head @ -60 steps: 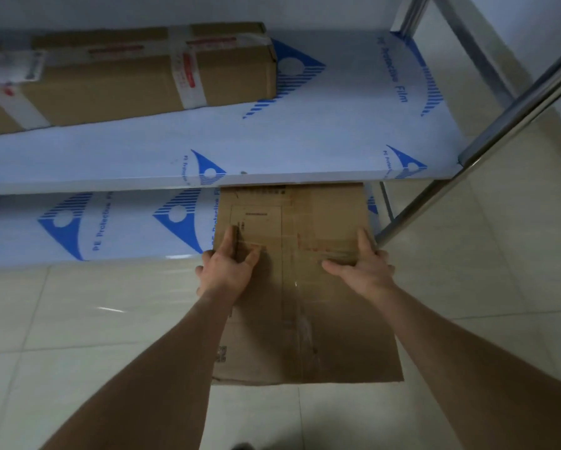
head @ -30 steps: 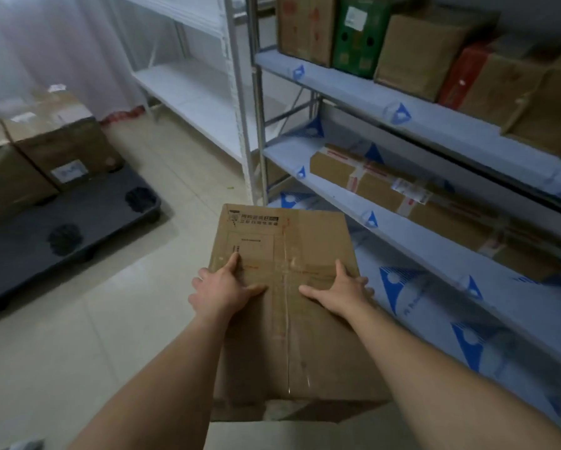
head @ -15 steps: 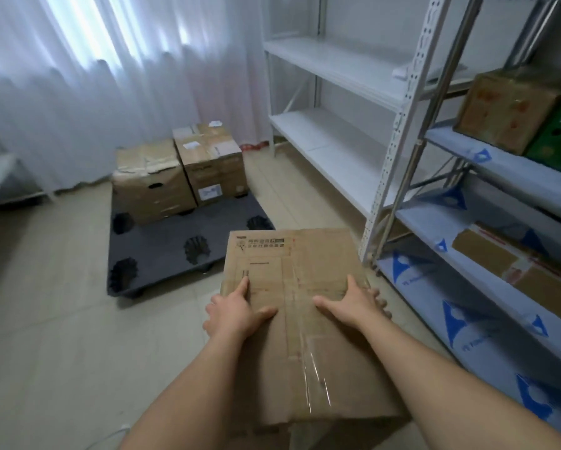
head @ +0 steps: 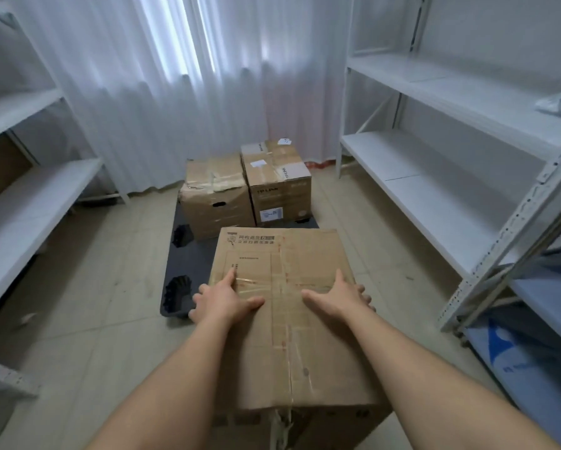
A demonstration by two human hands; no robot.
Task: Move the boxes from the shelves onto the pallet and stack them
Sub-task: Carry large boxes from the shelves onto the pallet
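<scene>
Since half a second ago, the box [head: 282,306] is brought over the pallet [head: 188,254], gripped by both hands [head: 222,298] [head: 339,295], fingers curled round its sides.

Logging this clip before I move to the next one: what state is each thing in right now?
carried box: taped shut, held up in front of the person.
left hand: grips the box's left side, thumb on top.
right hand: grips the right side, thumb on top.
pallet: on the floor, near part bare.
left pallet box: closed, taped, dented.
right pallet box: closed, taped, upright beside it.
</scene>
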